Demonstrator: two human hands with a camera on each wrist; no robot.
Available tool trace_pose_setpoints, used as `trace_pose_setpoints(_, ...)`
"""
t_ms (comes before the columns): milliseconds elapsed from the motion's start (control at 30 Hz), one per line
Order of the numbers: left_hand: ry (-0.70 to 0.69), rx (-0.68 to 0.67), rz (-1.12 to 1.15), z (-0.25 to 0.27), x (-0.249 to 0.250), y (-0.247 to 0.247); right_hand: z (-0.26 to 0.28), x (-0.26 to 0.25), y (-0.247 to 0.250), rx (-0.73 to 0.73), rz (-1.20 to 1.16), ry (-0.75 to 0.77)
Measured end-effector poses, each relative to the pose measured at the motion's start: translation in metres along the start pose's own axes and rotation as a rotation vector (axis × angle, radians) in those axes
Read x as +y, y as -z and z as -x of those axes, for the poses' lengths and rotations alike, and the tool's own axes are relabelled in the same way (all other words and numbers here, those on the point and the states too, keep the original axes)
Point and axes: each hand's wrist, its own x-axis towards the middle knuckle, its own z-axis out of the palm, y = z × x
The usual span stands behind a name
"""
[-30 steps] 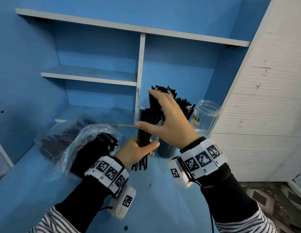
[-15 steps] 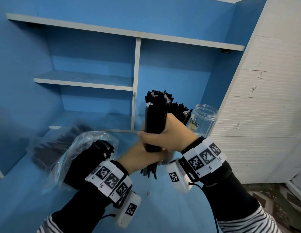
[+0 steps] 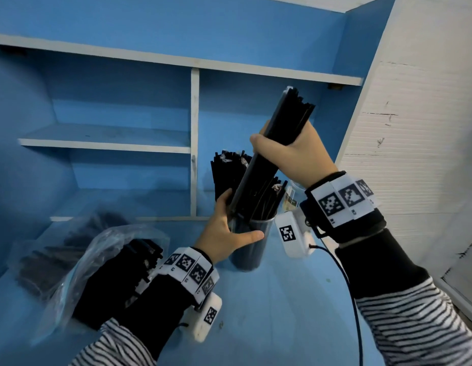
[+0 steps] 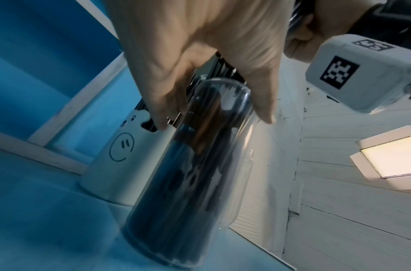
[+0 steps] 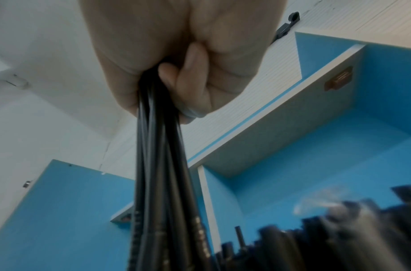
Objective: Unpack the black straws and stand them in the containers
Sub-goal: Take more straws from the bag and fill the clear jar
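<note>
My right hand grips a thick bundle of black straws near its upper end, fingers wrapped round it. The bundle tilts, and its lower end goes into a clear glass container that holds several straws. My left hand holds this container near its rim, thumb in front and fingers behind. Just behind stands a white smiley-face container packed with upright straws.
An open plastic bag with more black straws lies on the blue counter at the left, with a blurred second pack behind it. A labelled clear jar peeks out behind my right wrist. Blue shelves rise behind; a white panel wall stands at the right.
My right hand lifted the bundle up and right, tilting its lower end into the clear container. My left hand let go of the bundle and took hold of the container.
</note>
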Motion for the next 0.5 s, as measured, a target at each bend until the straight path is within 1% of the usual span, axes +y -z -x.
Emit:
trace_pose_setpoints(67,0.015,-0.01,0.006,-0.003,-0.003,-0.001,-0.002,0.008,0.002,0.015,0.043,-0.03)
trace_pose_setpoints(200,0.001,-0.027,-0.026,-0.007,-0.004,0.002,-0.009,0.022,0.008,0.046,0.07,-0.071)
trace_pose_setpoints(367,0.009,-0.023,-0.023,-0.007,-0.008,0.002,-0.018,0.022,0.007,0.005,0.096,-0.046)
trace_pose_setpoints(500,0.017,-0.05,-0.014,-0.008,-0.008,0.004,-0.024,0.02,0.005,0.001,0.116,-0.043)
